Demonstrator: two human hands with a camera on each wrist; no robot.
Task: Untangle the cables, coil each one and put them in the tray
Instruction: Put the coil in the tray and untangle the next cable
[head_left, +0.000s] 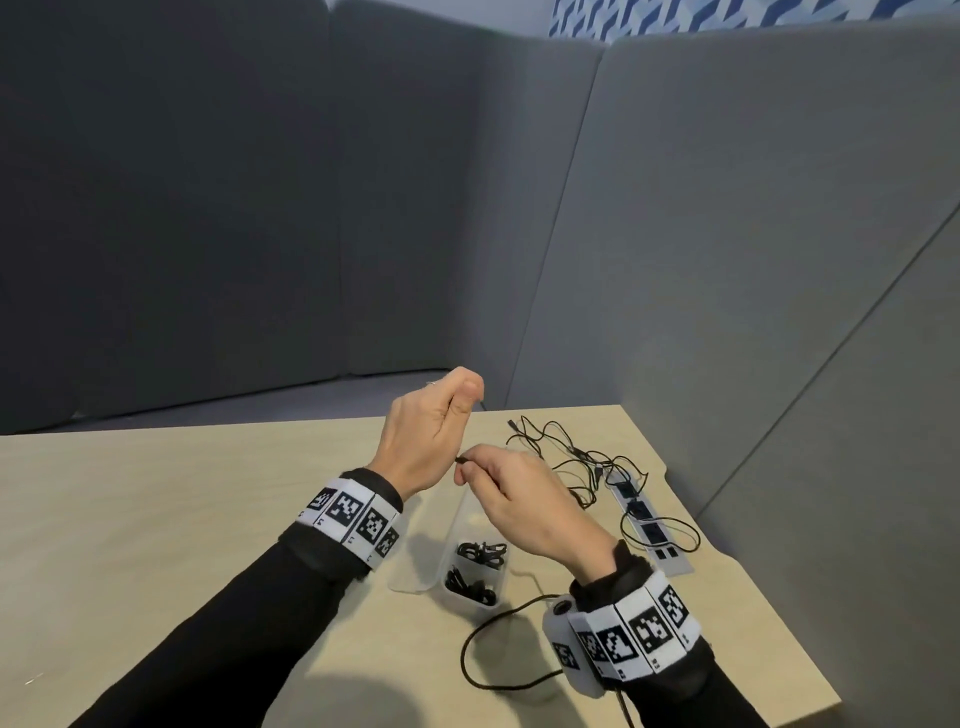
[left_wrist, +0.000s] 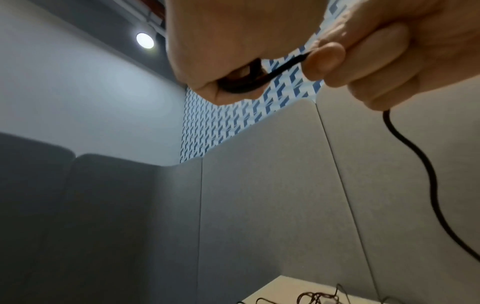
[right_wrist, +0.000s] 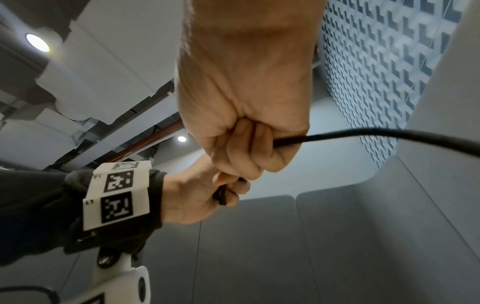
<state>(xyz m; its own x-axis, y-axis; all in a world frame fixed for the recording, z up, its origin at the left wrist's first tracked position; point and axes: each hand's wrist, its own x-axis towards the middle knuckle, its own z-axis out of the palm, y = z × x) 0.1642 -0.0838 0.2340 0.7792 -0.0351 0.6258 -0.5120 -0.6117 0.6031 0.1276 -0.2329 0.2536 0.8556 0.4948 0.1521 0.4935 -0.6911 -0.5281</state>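
Both hands are raised above the clear plastic tray (head_left: 457, 525). My left hand (head_left: 447, 410) is curled round a small coil of black cable (left_wrist: 244, 82). My right hand (head_left: 498, 483) pinches the same black cable (right_wrist: 363, 133) just beside the left and feeds it toward the coil. The rest of that cable (head_left: 478, 654) loops down over the table near my right wrist. Two coiled black cables (head_left: 478, 566) lie in the tray's right compartment. A tangle of thin black cables (head_left: 582, 457) lies on the table behind the right hand.
A grey power strip (head_left: 649, 525) is set into the wooden table (head_left: 156, 519) at the right, with cables draped over it. Grey padded panels (head_left: 727, 260) close in the back and right sides. The table's right edge is cut at an angle.
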